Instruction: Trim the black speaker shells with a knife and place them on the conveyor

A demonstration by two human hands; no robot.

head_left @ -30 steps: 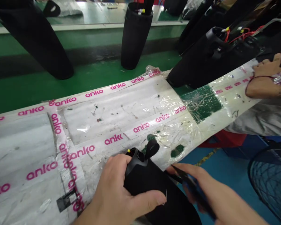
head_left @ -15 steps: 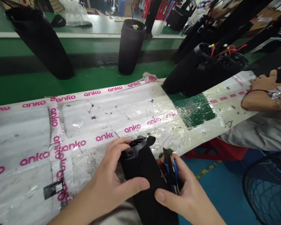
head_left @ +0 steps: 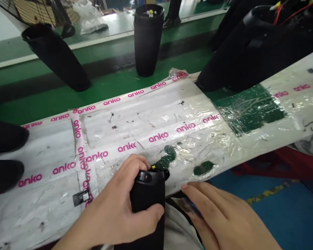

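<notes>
My left hand [head_left: 120,208] is wrapped around the upper part of a black tube-shaped speaker body [head_left: 149,194], which stands tilted at the front edge of the bench. At its top rim a round port, a short black tab and a small yellow connector show. To its right, apart from the body, my right hand [head_left: 221,215] curls around a blue utility knife [head_left: 189,205]. The hand's back hides most of the knife, and its blade is blurred.
White sheeting with pink "anko" tape [head_left: 135,118] covers the bench. Behind it on the green surface stand a black tube [head_left: 148,41], a leaning one [head_left: 58,59] and several with red wires [head_left: 253,52]. Two dark rounded ends [head_left: 5,177] lie at left.
My right hand has come off the speaker body and moved right and down, turning its back up, with the knife still in it. My left hand keeps its hold. The view has shifted.
</notes>
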